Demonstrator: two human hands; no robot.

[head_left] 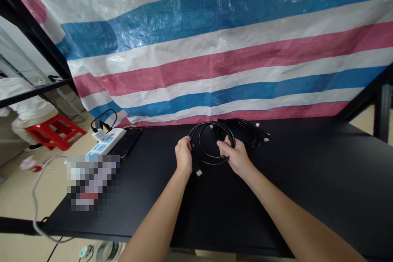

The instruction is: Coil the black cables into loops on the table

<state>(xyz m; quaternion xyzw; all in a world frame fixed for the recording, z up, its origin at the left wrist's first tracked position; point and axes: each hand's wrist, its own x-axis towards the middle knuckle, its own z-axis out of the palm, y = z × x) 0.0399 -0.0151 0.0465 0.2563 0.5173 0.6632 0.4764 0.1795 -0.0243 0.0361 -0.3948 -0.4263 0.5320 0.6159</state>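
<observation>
A coiled black cable with white tips is held over the black table. My left hand is closed on the coil's left side, and a white-tipped end hangs just below it. My right hand grips the coil's right side with the fingers pinched on the loops. Behind the coil, touching it, lies a second bundle of black cables with white tags, flat on the table.
A white power strip with a plug and black lead sits at the table's left rear corner, a dark phone beside it. A striped tarp hangs behind. A red stool and a person in white are at far left.
</observation>
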